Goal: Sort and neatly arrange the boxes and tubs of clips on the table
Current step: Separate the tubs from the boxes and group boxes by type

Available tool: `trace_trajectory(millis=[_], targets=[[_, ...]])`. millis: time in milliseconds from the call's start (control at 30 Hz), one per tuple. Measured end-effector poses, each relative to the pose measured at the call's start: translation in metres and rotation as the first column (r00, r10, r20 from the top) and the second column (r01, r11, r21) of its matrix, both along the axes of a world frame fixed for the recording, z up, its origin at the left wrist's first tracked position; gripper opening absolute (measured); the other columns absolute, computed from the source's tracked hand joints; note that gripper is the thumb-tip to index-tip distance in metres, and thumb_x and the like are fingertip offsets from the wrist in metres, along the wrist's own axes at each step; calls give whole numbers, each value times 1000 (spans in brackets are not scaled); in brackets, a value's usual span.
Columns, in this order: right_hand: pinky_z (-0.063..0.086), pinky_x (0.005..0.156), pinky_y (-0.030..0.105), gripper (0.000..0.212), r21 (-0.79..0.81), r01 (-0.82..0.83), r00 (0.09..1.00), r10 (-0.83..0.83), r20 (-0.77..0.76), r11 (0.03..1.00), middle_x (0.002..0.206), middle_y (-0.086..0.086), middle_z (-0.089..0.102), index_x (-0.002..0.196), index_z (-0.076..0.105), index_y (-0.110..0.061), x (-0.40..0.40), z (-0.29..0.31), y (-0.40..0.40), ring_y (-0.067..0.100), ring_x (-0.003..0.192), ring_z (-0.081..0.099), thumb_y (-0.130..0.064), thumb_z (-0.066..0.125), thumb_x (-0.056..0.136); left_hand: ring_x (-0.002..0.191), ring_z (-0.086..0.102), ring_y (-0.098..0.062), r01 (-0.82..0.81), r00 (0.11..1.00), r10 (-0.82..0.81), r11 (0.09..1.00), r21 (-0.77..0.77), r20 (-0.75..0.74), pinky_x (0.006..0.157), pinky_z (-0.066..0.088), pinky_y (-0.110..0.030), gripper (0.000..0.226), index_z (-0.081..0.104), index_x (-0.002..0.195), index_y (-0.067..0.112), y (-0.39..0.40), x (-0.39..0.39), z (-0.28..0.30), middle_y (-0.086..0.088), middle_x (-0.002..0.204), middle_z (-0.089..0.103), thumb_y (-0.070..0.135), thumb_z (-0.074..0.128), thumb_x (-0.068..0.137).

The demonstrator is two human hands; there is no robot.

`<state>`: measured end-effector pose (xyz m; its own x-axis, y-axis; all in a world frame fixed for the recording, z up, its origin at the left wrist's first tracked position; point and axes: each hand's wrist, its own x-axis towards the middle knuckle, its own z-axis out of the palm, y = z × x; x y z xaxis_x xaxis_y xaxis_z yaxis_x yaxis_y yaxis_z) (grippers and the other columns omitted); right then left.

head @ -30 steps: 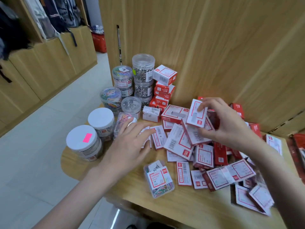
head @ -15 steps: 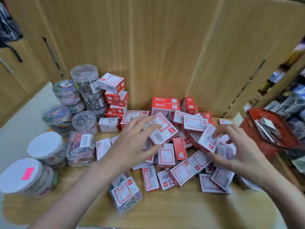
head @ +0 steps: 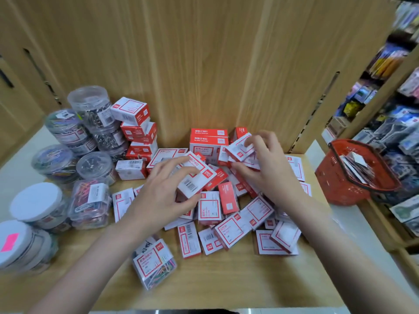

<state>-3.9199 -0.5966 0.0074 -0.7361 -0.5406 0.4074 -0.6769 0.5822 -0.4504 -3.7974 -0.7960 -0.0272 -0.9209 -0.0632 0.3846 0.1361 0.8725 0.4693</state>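
Since half a second ago the right hand (head: 269, 171) has risen from the near side of the heap to its far side and now pinches a small red-and-white box; the left hand (head: 163, 193) has closed on the larger box it was only touching. The wooden bench (head: 226, 284) carries the loose pile of boxes (head: 235, 214) at its middle, lying at every angle. Stacked clear tubs (head: 90, 123) and white-lidded tubs (head: 36, 202) stand upright at the left. A red basket (head: 347, 184) sits off the right edge. The large box (head: 197, 175) in the left hand tilts, its long axis running from near-left to far-right, barcode end toward the camera. The small box (head: 240, 148) in the right hand is held above the pile, white face up and tipped leftward.
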Motion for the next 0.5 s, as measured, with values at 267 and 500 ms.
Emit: trace_trajectory(millis=[267,500], targets=[[40,94,38,50,25,-63,997,62,48,998,124,13,41,112,54,-10,-6,7,1,30,112,45,-43,68,77,124,34,-15,-28,998,27,999,20,62,98,26,-29,46,51,114,33,-3,10,-2,6,134,42,56,48,74],[35,95,34,42,74,-123,991,118,58,990,124,7,41,114,53,-13,-7,8,11,27,114,42,-37,65,82,119,39,-11,-108,993,98,982,157,72,91,22,-4,46,54,112,33,5,14,8,17,126,43,56,46,72]])
